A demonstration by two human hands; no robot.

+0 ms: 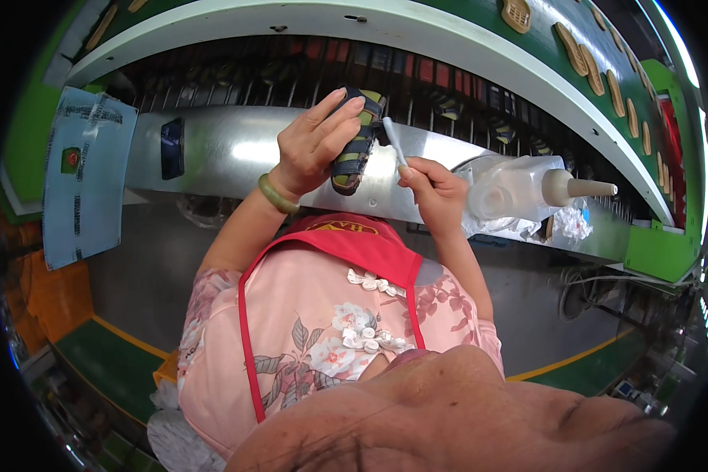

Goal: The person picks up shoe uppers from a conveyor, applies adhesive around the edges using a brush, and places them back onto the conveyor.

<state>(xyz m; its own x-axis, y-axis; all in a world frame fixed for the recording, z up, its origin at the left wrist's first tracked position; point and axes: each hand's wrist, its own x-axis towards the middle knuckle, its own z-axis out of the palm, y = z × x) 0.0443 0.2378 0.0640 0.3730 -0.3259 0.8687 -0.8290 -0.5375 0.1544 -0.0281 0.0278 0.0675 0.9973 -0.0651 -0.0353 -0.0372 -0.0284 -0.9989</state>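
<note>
My left hand is closed on a small sandal with dark blue and olive straps, its toe end tilted up over the metal ledge. The thumb is hidden, and the fingers lie along the sandal's left side. A thin pale stick, perhaps a brush, is pinched between the thumb and fingers of my right hand. Its upper end stands just right of the sandal; whether it touches is hard to tell. Right of that hand lies a translucent squeeze bottle with a beige nozzle.
Beyond the ledge runs a rack of thin bars with more sandals on it. Above it, tan soles lie on a green belt behind a white rail. A blue board stands at the left. Crumpled white material lies by the bottle.
</note>
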